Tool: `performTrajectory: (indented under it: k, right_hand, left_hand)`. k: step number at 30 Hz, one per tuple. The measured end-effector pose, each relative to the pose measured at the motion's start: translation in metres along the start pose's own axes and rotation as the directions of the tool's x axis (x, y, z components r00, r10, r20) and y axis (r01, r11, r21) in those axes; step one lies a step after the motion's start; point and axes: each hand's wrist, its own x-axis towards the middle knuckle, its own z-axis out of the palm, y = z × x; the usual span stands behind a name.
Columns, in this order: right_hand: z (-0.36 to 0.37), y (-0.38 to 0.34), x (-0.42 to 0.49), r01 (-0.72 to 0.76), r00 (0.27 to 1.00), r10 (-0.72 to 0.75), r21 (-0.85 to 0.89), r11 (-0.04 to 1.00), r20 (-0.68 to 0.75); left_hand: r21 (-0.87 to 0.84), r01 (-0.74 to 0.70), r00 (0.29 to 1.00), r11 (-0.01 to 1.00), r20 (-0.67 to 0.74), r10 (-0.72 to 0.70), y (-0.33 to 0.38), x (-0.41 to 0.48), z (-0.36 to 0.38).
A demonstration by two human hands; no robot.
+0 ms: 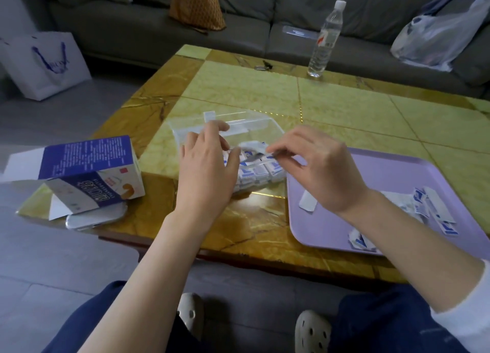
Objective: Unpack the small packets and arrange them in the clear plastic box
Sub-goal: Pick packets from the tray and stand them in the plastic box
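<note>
one packet [255,148] in right hand [318,167] — packet row [259,173] crosses clear box [238,120] sideways

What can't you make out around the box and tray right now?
Head view only.
Packets in the clear plastic box: left hand covers the left rows; count unknown.
White piece pinched by right hand: blurred, packet or wrapper unclear.
Purple tray: frame edge and forearm hide some wrappers.
Carton print: too small.
</note>
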Motion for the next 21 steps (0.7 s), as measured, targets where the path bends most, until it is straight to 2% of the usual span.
performTrajectory:
  k: [2, 4, 7, 13, 17, 21]
  right_hand:
    - [0.004, 0.015, 0.010, -0.057, 0.998, 0.057, -0.028, 0.998, 0.001]
    - [0.011, 0.030, 0.018, -0.128, 0.991, 0.130, -0.046, 0.991, 0.033]
    - [0.024, 0.044, 0.028, -0.188, 0.976, 0.195, -0.080, 0.979, 0.093]
    - [0.046, 0.052, 0.044, -0.202, 0.943, 0.224, -0.111, 0.973, 0.247]
    - [0.055, 0.055, 0.048, -0.259, 0.843, 0.304, -0.160, 0.953, 0.444]
    - [0.058, 0.058, 0.053, -0.307, 0.730, 0.318, -0.125, 0.944, 0.605]
  left_hand:
    - [0.146, -0.039, 0.997, 0.988, 0.067, 0.029, -0.003, -0.001, 0.000]
    - [0.220, -0.083, 0.985, 0.972, 0.163, 0.047, -0.004, -0.004, 0.001]
    - [0.253, -0.115, 0.971, 0.961, 0.231, 0.055, -0.003, -0.005, 0.003]
    - [0.228, -0.092, 0.973, 0.969, 0.229, 0.038, -0.003, -0.002, 0.002]
    - [0.209, -0.077, 0.972, 0.975, 0.234, 0.026, -0.003, -0.001, 0.002]
    - [0.204, -0.069, 0.971, 0.976, 0.239, 0.018, -0.004, 0.000, 0.002]
